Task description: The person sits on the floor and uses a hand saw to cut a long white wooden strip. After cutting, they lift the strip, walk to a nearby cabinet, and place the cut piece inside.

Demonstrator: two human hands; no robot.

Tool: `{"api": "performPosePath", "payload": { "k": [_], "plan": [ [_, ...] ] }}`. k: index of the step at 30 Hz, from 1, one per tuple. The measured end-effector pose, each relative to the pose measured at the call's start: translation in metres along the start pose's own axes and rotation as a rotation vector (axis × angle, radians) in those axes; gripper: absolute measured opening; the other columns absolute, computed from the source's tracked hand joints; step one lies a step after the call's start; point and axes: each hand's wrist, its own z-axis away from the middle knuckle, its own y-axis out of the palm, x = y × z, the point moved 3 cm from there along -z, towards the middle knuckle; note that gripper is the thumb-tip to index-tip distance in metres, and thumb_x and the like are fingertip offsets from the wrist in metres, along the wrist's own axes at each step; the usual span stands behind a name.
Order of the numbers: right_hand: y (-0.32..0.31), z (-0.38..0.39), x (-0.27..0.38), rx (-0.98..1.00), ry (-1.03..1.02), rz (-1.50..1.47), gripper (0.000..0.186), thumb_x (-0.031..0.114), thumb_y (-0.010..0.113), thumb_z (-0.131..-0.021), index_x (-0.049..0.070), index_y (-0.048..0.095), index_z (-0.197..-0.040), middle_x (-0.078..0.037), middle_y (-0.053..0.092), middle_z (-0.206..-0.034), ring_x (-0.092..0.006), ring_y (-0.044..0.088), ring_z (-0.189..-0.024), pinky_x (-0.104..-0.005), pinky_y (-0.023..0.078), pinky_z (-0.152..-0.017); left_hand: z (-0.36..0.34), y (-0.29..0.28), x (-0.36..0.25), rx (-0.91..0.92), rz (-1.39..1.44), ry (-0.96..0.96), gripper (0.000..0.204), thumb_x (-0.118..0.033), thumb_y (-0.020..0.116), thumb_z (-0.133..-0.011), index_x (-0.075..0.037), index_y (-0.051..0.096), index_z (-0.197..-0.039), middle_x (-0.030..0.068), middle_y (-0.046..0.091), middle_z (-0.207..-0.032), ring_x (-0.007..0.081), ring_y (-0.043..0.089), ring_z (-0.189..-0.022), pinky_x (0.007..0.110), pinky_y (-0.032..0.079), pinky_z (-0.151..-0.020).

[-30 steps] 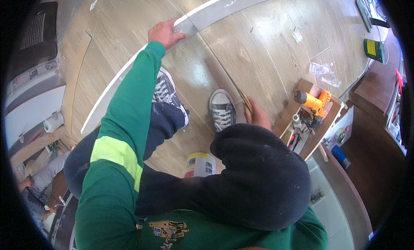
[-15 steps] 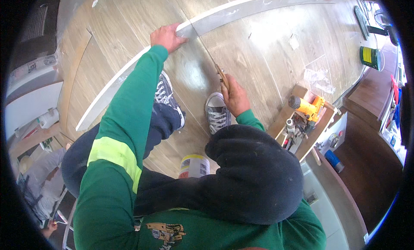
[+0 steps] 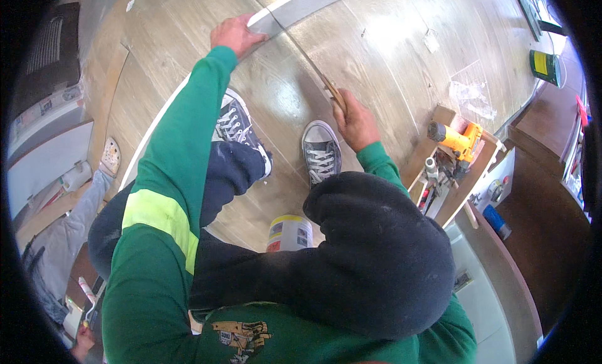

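A long white strip of board (image 3: 300, 5) stands on edge across the wood-look floor, passing beneath my left forearm. My left hand (image 3: 237, 35) grips its upper edge, fingers wrapped over it. Beside that grip, a handsaw (image 3: 330, 88) seen nearly edge-on lies with its thin blade across the board. My right hand (image 3: 356, 120) is closed around the saw's handle, to the right of my shoe. Whether the blade has cut into the board cannot be made out.
A wooden tool box (image 3: 453, 198) with an orange power tool (image 3: 461, 141) stands at right. A bucket (image 3: 290, 233) sits beneath me. A green can (image 3: 544, 67) is far right. At left, another person's clog (image 3: 111, 157) and hand (image 3: 83, 340) show, near a paint roller (image 3: 88, 292).
My right hand and the saw have shifted slightly right and forward relative to my shoe; more blade shows across the board. The view has shifted, and the board's far end has left it.
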Motion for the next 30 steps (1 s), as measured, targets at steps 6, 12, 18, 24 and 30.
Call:
{"api": "performPosePath", "payload": {
  "k": [6, 12, 18, 24, 30],
  "plan": [
    [-0.018, 0.111, -0.044, 0.039, 0.234, -0.045, 0.041, 0.023, 0.067, -0.102, 0.009, 0.059, -0.140, -0.025, 0.072, -0.115, -0.0451, 0.070, -0.107, -0.0500, 0.056, -0.090, -0.010, -0.004, 0.009, -0.060, -0.038, 0.027, 0.070, -0.061, 0.083, -0.073, -0.027, 0.073, -0.134, 0.0117, 0.079, -0.111, 0.0347, 0.075, -0.106, 0.050, 0.057, -0.093],
    [0.019, 0.018, -0.018, 0.025, 0.079, -0.082, 0.042, 0.023, 0.065, -0.101, 0.009, 0.056, -0.140, -0.026, 0.070, -0.115, -0.0475, 0.067, -0.106, -0.0521, 0.055, -0.090, -0.011, 0.005, 0.013, -0.046, -0.035, 0.036, 0.070, -0.062, 0.082, -0.073, -0.027, 0.073, -0.134, 0.0118, 0.079, -0.113, 0.0349, 0.074, -0.106, 0.049, 0.057, -0.094],
    [0.005, 0.095, -0.057, -0.036, 0.050, 0.034, 0.045, 0.021, 0.067, -0.100, 0.009, 0.056, -0.143, -0.025, 0.070, -0.121, -0.0453, 0.069, -0.110, -0.0502, 0.056, -0.094, -0.020, -0.005, 0.007, -0.050, -0.043, 0.024, 0.073, -0.064, 0.081, -0.073, -0.025, 0.073, -0.135, 0.0133, 0.079, -0.110, 0.0341, 0.075, -0.106, 0.047, 0.058, -0.091],
    [0.005, 0.054, -0.041, 0.057, 0.081, -0.039, 0.045, 0.021, 0.066, -0.101, 0.009, 0.056, -0.143, -0.025, 0.071, -0.119, -0.0454, 0.069, -0.110, -0.0507, 0.056, -0.094, -0.007, 0.002, 0.022, 0.037, 0.016, 0.014, 0.072, -0.064, 0.081, -0.074, -0.024, 0.073, -0.134, 0.0137, 0.079, -0.111, 0.0345, 0.075, -0.106, 0.048, 0.058, -0.092],
    [0.018, 0.007, -0.017, -0.018, 0.015, -0.050, 0.043, 0.022, 0.066, -0.101, 0.008, 0.059, -0.140, -0.025, 0.070, -0.123, -0.0459, 0.067, -0.113, -0.0501, 0.055, -0.096, -0.020, -0.009, 0.003, 0.010, 0.004, 0.054, 0.073, -0.065, 0.081, -0.074, -0.022, 0.073, -0.133, 0.0136, 0.079, -0.112, 0.0348, 0.075, -0.106, 0.048, 0.057, -0.092]
  ]
}}
